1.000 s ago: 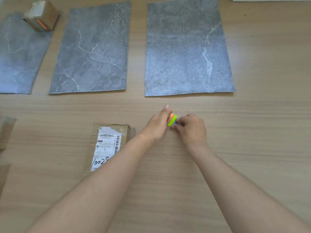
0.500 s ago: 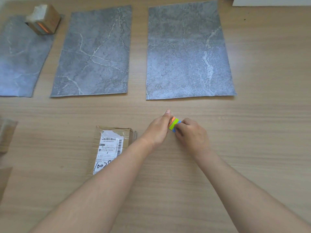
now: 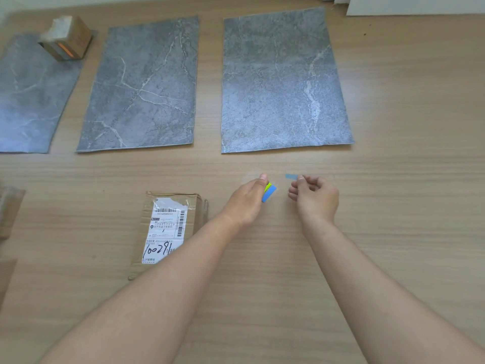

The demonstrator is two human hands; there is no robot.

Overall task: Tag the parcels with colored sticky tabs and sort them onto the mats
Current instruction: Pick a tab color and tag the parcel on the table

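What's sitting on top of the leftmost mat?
A small cardboard box sits on the far right corner of the leftmost mat, an orange strip showing. Whatever lies under it is hidden.

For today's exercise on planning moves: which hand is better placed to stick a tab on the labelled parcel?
Right, probably: the right hand pinches a loose blue tab, while the left hand, though nearer the parcel, holds the tab pad.

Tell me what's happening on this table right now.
The left hand holds a pad of colored sticky tabs; the right hand pinches one blue tab, apart from the pad. A flat labeled parcel lies untagged on the table. A small box sits on the leftmost grey mat.
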